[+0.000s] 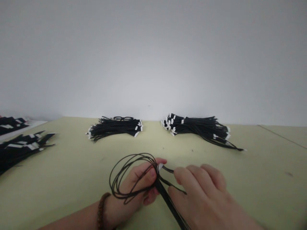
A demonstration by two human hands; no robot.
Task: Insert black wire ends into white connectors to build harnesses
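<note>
Left hand [142, 181]: fingers closed on a looped, thin black cable bundle [167, 198]; right hand [200, 188]: fingers curled at its strands, hold unclear.

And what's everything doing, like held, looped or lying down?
Held cables: partly looped, partly straight
Left hand: closed on held cables
Right hand: fingers curled; grip hidden
Bracelet: worn on left wrist
Middle cable pile: lying bunched
Glasses: by that pile; folded or not, unclear
Right cable pile: lying, some strands sticking out
Far-left cables: lying, blurry
</note>
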